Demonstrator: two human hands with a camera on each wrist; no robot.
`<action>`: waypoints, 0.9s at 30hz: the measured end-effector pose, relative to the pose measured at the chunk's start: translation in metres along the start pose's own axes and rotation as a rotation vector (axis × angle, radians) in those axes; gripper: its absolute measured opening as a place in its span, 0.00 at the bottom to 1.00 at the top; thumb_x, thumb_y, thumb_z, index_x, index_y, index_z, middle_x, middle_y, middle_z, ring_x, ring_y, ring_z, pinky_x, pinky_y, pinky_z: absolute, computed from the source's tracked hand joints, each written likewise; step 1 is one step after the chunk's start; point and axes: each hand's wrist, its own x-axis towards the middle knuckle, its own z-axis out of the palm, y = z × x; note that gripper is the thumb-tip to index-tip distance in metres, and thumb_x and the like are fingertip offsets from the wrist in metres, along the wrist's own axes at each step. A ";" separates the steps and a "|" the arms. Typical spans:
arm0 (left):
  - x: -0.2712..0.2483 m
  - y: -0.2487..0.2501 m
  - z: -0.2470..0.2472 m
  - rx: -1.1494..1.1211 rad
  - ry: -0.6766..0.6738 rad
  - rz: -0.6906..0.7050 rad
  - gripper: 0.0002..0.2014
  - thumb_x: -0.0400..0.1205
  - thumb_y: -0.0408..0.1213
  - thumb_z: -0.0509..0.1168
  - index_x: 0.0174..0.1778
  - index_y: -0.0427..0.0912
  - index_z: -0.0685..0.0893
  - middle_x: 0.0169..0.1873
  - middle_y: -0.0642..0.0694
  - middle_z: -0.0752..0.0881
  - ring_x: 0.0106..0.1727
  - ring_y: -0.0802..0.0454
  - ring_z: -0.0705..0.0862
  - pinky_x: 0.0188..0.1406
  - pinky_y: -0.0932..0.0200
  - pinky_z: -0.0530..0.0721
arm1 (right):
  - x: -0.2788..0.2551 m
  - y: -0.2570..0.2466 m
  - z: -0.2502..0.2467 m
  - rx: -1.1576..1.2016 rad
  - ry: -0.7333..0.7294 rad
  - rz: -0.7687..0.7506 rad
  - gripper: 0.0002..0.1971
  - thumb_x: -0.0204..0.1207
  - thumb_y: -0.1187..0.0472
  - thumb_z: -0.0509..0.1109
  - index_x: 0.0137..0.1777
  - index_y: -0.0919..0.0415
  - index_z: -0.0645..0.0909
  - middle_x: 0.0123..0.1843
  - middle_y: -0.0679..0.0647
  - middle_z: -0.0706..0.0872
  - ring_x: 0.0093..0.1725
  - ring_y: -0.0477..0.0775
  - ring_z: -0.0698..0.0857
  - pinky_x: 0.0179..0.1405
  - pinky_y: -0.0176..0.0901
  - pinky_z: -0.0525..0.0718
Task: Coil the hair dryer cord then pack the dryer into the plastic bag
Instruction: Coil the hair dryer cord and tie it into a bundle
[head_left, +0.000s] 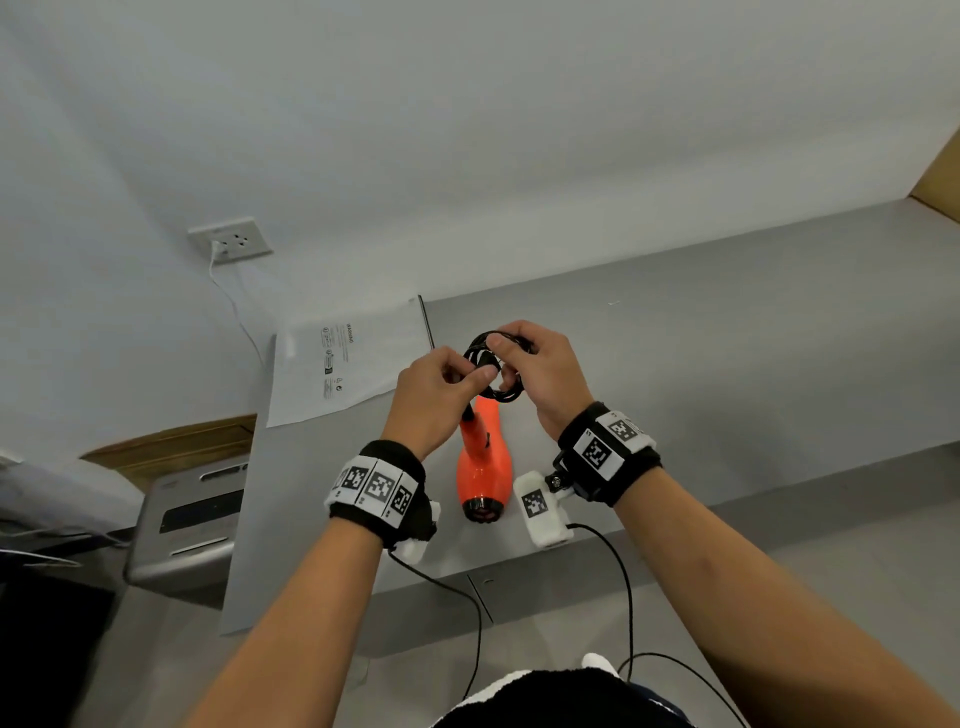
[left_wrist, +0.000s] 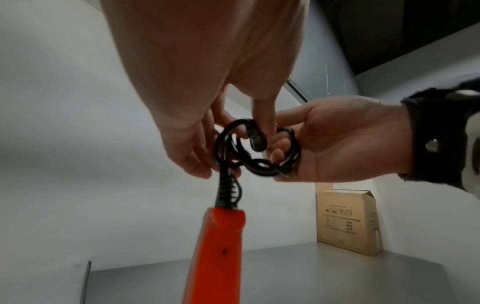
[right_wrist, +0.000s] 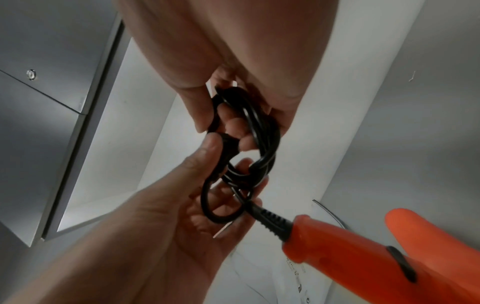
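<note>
Black cord (head_left: 501, 397) coiled, left hand (head_left: 434, 395) and right hand (head_left: 545, 374) both gripping it, orange dryer (head_left: 483, 467) at its end

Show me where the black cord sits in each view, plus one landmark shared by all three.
Head: cord at centre, gripped between left hand and right hand.
Left wrist: cord at centre, between both hands.
Right wrist: cord at centre, running down from upper middle.
Shared landmark: the orange dryer; the cord leaves its handle end in every view.
</note>
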 end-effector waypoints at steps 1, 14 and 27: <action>0.000 -0.001 0.003 -0.012 0.028 -0.004 0.14 0.78 0.49 0.76 0.41 0.44 0.81 0.39 0.40 0.90 0.37 0.51 0.85 0.36 0.55 0.79 | -0.001 0.000 -0.001 -0.001 -0.014 -0.005 0.06 0.80 0.64 0.71 0.48 0.66 0.88 0.31 0.59 0.82 0.28 0.56 0.76 0.36 0.54 0.80; 0.003 0.000 0.002 -0.815 -0.077 -0.200 0.14 0.90 0.32 0.57 0.65 0.34 0.85 0.54 0.35 0.90 0.53 0.44 0.89 0.51 0.52 0.82 | -0.005 0.010 -0.006 -0.076 -0.077 0.004 0.02 0.83 0.64 0.68 0.52 0.62 0.80 0.28 0.57 0.82 0.28 0.56 0.81 0.37 0.53 0.81; 0.003 0.005 0.008 -0.504 -0.028 -0.074 0.19 0.86 0.28 0.65 0.72 0.46 0.83 0.58 0.40 0.80 0.61 0.41 0.89 0.51 0.33 0.92 | -0.005 0.023 -0.009 -0.598 0.103 -0.102 0.19 0.82 0.57 0.68 0.72 0.53 0.79 0.60 0.53 0.78 0.58 0.53 0.82 0.64 0.48 0.83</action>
